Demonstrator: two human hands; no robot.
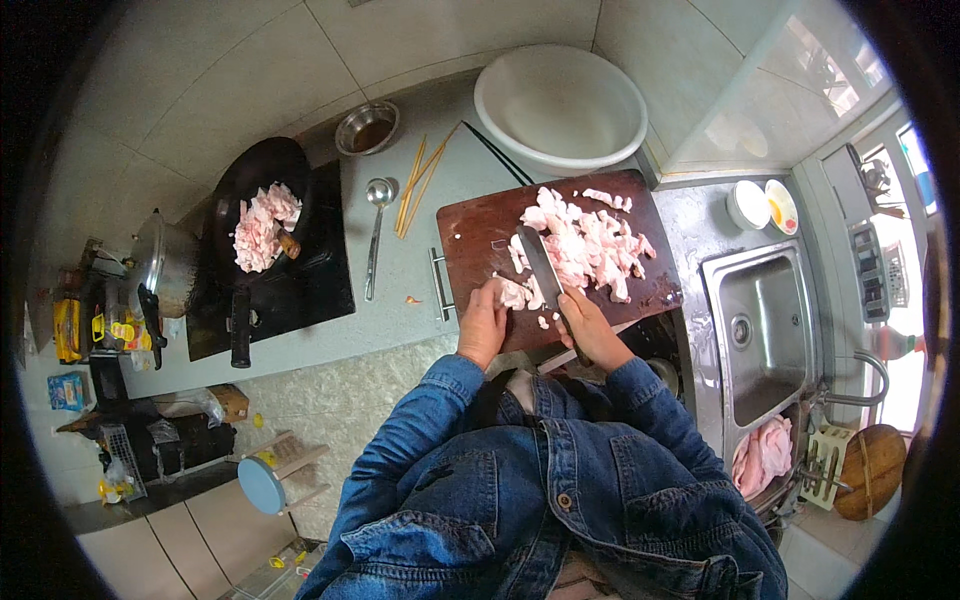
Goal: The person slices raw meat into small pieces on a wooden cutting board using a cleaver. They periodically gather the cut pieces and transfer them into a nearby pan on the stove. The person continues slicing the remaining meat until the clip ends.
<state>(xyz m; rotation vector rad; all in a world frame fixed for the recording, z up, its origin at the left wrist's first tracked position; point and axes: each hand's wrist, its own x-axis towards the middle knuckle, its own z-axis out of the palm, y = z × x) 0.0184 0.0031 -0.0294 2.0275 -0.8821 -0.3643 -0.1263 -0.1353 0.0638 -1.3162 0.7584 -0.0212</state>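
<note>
A dark wooden cutting board (480, 225) lies on the counter with a heap of pale pink raw fatty meat pieces (592, 244) on it. My right hand (594, 327) grips the handle of a kitchen knife (538, 262), whose blade points away from me, between the heap and a smaller bit of meat. That bit, a piece of pale raw meat (511, 293), is held at its left end by the fingers of my left hand (484, 322), near the board's front left. A black wok (262, 161) at the left holds more cut meat (264, 225) and a wooden-handled utensil (288, 244).
Behind the board stands a large white basin (562, 105). A steel ladle (375, 232), chopsticks (420, 187) and a metal bowl (367, 129) lie left of it. A steel sink (772, 330) is at the right, with more raw meat (763, 456) nearby. A pressure cooker (161, 262) stands far left.
</note>
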